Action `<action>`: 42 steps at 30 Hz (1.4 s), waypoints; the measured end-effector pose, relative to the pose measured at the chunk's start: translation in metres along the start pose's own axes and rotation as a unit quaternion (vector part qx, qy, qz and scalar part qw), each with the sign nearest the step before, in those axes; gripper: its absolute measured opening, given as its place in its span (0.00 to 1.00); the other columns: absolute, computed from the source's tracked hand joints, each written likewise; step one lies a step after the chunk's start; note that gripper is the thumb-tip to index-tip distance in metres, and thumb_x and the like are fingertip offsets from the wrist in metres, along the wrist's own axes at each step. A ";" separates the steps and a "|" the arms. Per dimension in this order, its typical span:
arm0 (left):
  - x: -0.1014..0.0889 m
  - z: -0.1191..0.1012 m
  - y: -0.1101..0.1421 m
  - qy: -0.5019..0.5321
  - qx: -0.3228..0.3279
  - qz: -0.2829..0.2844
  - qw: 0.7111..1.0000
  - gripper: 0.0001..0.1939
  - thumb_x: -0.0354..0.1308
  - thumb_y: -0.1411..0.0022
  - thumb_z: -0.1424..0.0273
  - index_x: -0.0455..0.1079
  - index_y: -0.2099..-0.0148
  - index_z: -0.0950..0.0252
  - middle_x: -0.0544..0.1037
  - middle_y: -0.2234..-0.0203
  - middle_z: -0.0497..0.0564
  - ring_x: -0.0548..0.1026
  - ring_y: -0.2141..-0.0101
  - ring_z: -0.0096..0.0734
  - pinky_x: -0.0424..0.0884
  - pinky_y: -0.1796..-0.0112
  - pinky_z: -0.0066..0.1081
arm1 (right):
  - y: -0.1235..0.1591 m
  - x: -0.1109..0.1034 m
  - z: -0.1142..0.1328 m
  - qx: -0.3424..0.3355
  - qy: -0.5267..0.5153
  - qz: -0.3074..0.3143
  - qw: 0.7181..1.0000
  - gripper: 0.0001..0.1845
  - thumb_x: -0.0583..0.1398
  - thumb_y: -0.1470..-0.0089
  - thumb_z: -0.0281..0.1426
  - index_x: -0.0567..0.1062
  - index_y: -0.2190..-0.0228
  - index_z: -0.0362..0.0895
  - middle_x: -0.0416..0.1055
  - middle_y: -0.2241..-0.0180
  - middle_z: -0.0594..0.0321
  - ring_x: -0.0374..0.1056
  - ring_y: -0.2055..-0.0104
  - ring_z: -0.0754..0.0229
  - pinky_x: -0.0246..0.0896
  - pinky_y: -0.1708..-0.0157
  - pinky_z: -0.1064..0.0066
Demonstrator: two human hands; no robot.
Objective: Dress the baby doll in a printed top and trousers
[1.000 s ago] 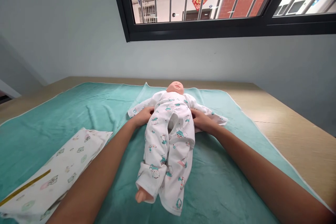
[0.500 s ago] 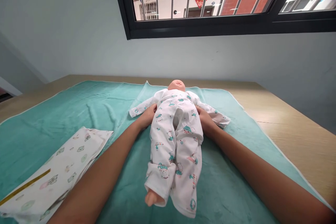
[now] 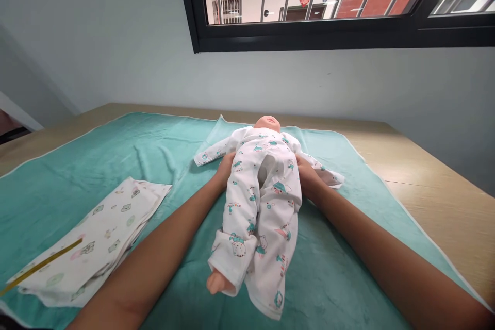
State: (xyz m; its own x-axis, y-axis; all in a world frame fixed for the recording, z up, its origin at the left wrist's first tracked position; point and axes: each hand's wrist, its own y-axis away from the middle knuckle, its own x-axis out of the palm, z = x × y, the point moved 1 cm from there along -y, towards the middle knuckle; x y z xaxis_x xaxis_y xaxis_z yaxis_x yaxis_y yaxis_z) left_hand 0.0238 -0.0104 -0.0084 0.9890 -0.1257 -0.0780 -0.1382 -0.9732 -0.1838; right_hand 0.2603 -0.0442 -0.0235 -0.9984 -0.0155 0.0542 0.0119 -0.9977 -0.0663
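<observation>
A baby doll (image 3: 269, 122) lies on its back, head away from me, in white printed clothes. Its long-sleeved top (image 3: 211, 152) has both sleeves spread outward. The trousers (image 3: 242, 206) cover both legs; a bare foot (image 3: 216, 281) sticks out of the left leg opening, while no foot shows at the right one. At the doll's left side in view, my left hand (image 3: 226, 168) is closed against the hip. My right hand (image 3: 308, 177) holds the opposite hip, beside the right sleeve. The fingers of both hands are mostly hidden behind the doll and its trousers.
Under the doll a green blanket (image 3: 154, 139) covers much of the wooden table (image 3: 436, 191). A folded white printed cloth (image 3: 104, 232) with a yellow strip (image 3: 50, 259) across it lies at left. Behind stand a grey wall (image 3: 135, 36) and a black-framed window (image 3: 309, 36).
Both hands keep to the doll's hips, with more of their fingers now tucked out of sight. The trouser legs have swung slightly left at the feet. The camera view has shifted a little.
</observation>
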 end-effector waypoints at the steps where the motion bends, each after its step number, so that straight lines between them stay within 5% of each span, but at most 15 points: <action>1: 0.000 -0.001 0.001 0.000 -0.001 0.001 1.000 0.12 0.62 0.50 0.68 0.64 0.79 0.63 0.71 0.80 0.49 0.66 0.72 0.33 0.67 0.68 0.33 | 0.000 0.000 0.000 0.000 -0.002 -0.006 1.000 0.21 0.70 0.59 0.35 0.80 0.59 0.48 0.80 0.59 0.59 0.74 0.58 0.46 0.70 0.59 0.59; 10: -0.002 -0.003 0.002 0.010 -0.015 0.013 1.000 0.14 0.61 0.55 0.67 0.59 0.82 0.63 0.64 0.83 0.46 0.59 0.75 0.28 0.61 0.73 0.31 | 0.004 0.003 0.003 0.010 0.020 -0.019 1.000 0.18 0.70 0.61 0.35 0.80 0.63 0.48 0.80 0.64 0.61 0.74 0.61 0.47 0.70 0.62 0.60; 14: 0.000 0.000 0.002 0.027 -0.018 0.016 0.999 0.12 0.61 0.52 0.67 0.62 0.80 0.64 0.68 0.80 0.48 0.62 0.73 0.30 0.64 0.70 0.33 | 0.008 0.003 0.011 0.032 -0.009 -0.009 0.999 0.21 0.67 0.62 0.36 0.79 0.61 0.47 0.80 0.62 0.58 0.74 0.59 0.43 0.69 0.60 0.55; 20: 0.002 0.012 0.001 0.039 -0.016 -0.022 0.999 0.08 0.56 0.43 0.66 0.67 0.72 0.63 0.74 0.74 0.50 0.68 0.69 0.34 0.69 0.63 0.36 | 0.007 0.002 0.016 0.005 0.021 0.001 1.000 0.20 0.60 0.50 0.45 0.78 0.60 0.47 0.79 0.58 0.56 0.73 0.54 0.44 0.69 0.55 0.54; 27: -0.011 0.005 -0.002 0.073 0.003 -0.048 0.996 0.08 0.60 0.49 0.68 0.72 0.64 0.65 0.77 0.68 0.50 0.73 0.65 0.35 0.69 0.62 0.33 | 0.006 -0.008 0.012 -0.005 0.093 -0.067 0.993 0.19 0.65 0.53 0.47 0.78 0.65 0.48 0.78 0.67 0.61 0.73 0.63 0.50 0.68 0.63 0.60; 34: -0.022 0.002 -0.009 0.102 -0.037 -0.008 0.994 0.14 0.62 0.45 0.59 0.72 0.64 0.65 0.76 0.72 0.50 0.72 0.72 0.31 0.68 0.69 0.31 | 0.003 -0.010 0.021 -0.135 0.240 -0.131 0.952 0.16 0.60 0.45 0.46 0.78 0.64 0.48 0.77 0.61 0.60 0.70 0.56 0.50 0.62 0.53 0.58; 42: -0.019 -0.007 -0.013 0.039 -0.013 0.059 0.997 0.18 0.64 0.47 0.55 0.71 0.64 0.65 0.75 0.71 0.48 0.71 0.70 0.31 0.66 0.68 0.30 | -0.012 -0.008 0.038 -0.079 0.213 -0.109 0.968 0.17 0.63 0.50 0.47 0.77 0.65 0.48 0.75 0.58 0.59 0.70 0.55 0.50 0.65 0.55 0.59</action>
State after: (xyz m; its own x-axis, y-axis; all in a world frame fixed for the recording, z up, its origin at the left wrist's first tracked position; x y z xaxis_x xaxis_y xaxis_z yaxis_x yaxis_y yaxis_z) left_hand 0.0071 0.0030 0.0021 0.9671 -0.2536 -0.0213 -0.2538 -0.9551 -0.1530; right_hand 0.2704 -0.0341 0.0151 -0.9088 0.2556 -0.3299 -0.1758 -0.9514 -0.2529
